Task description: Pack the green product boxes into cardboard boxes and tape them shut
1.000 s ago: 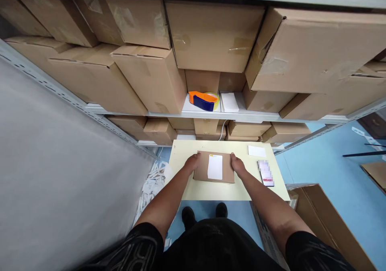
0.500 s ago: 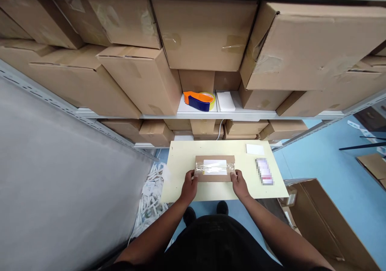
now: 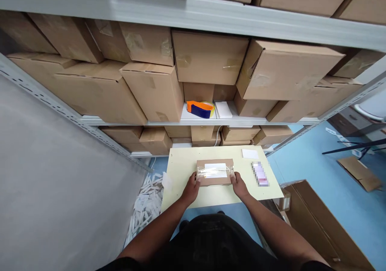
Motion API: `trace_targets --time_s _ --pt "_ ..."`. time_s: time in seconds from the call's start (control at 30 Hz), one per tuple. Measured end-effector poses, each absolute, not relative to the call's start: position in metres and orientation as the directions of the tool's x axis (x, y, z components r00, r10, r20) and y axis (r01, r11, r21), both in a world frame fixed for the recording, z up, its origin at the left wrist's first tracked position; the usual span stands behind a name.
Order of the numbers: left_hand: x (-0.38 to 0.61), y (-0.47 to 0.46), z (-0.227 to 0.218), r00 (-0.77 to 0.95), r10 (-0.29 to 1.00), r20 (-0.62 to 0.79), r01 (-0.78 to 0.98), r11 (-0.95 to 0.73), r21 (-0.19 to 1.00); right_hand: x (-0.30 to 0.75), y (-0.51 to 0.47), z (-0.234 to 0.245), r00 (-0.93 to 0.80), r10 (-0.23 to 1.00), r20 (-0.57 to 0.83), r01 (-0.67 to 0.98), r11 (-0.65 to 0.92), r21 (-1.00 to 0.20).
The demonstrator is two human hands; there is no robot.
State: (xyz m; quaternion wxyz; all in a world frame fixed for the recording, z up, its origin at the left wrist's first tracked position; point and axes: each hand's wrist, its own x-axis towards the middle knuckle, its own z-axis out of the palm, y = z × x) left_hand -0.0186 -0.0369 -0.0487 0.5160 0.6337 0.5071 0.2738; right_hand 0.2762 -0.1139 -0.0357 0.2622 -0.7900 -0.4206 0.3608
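A small flat cardboard parcel [image 3: 214,165] with a white label under a strip of clear tape lies on a pale yellow table [image 3: 183,170]. My left hand [image 3: 192,186] grips its left end, fingers curled round the edge. My right hand [image 3: 239,184] grips the right end the same way. Both hands sit at the parcel's near corners.
A white card [image 3: 250,153] and a small printed slip [image 3: 259,173] lie on the table's right side. An orange and blue tape dispenser [image 3: 200,108] sits on the shelf among stacked cardboard boxes [image 3: 150,90]. Paper strips [image 3: 144,206] litter the floor at left; an open carton [image 3: 319,218] stands at right.
The parcel has been turned from upright to lengthwise and now shows a tape strip. My hands shifted from its far sides to its near corners. The view has tilted upward.
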Motion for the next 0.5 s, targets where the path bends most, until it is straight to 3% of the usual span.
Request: trace_targets --time_s 0.2,0.5 --pt "-0.024 -0.023 -0.051 0.410 0.884 -0.225 0.401 0.047 0.915 0.272 -0.110 -0.035 0.414 0.841 -0.348 0.476 -0.526 -0.705" --pt "-0.025 -0.024 -0.052 0.394 0.900 -0.187 0.328 0.052 0.943 0.264 -0.111 -0.031 0.452 0.829 -0.330 0.465 -0.534 -0.706"
